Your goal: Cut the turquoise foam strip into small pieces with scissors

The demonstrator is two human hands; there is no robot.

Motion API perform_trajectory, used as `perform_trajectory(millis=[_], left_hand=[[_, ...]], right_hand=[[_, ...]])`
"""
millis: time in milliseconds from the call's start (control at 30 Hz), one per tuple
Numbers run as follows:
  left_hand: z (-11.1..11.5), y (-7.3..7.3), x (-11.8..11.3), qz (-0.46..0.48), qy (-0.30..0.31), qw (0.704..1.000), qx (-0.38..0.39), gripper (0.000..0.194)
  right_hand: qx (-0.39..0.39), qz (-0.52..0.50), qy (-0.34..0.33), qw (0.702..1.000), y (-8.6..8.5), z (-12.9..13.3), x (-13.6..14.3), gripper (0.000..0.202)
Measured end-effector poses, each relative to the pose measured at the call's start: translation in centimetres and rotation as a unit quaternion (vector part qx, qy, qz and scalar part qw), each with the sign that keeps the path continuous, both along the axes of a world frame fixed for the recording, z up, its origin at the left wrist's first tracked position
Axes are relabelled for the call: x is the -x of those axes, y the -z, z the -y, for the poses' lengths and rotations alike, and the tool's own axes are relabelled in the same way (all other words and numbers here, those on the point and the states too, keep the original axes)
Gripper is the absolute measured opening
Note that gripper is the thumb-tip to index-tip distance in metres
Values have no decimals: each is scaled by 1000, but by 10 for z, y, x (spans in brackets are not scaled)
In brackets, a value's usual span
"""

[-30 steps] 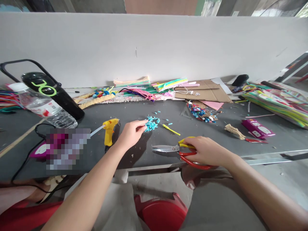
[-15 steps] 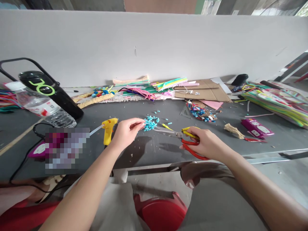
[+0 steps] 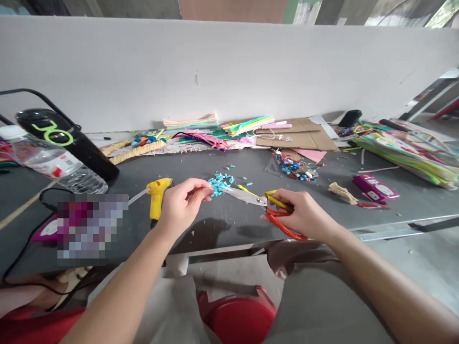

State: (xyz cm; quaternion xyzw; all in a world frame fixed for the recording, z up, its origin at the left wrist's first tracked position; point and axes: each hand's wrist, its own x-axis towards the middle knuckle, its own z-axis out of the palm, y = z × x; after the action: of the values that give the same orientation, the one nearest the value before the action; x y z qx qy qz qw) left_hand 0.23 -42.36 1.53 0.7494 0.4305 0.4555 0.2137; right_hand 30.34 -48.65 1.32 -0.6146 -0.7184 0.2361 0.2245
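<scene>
Dark grey table [image 3: 222, 224] with a black bottle [image 3: 71, 143] and clear plastic bottle [image 3: 53, 160] at left, yellow glue gun [image 3: 156, 200] near left, small blue pieces [image 3: 218, 183] at centre, brown cardboard [image 3: 301, 135] on the far side, and a purple packet [image 3: 376, 188] at right.

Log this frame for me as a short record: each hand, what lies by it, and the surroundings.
Left hand: thumb and fingers pinched together at the edge of the blue pieces; cannot tell if one is held
Right hand: holds the scissors by their yellow and red handles
Scissors: blades pointing left, tips at the blue pieces
Left side: yellow glue gun, clear bottle, black bottle
Right side: purple packet, bundle of coloured strips
Surface: dark grey table
</scene>
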Motion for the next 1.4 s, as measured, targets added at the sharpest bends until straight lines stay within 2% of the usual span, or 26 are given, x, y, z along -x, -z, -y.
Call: perform_trajectory(millis=[233, 467, 833, 1400], left_hand=[[7, 4, 0, 21, -28, 998, -57, 12], [10, 2, 1, 11, -11, 997, -74, 9], [13, 3, 0, 70, 10, 997, -40, 3], [15, 2, -1, 60, 2, 998, -21, 6]], right_hand=[[27, -53, 3, 998, 1, 3, 9, 41], [44, -73, 1, 996, 5, 3, 12, 39], [38, -83, -6, 996, 4, 4, 18, 37], [40, -77, -14, 996, 0, 4, 21, 34]])
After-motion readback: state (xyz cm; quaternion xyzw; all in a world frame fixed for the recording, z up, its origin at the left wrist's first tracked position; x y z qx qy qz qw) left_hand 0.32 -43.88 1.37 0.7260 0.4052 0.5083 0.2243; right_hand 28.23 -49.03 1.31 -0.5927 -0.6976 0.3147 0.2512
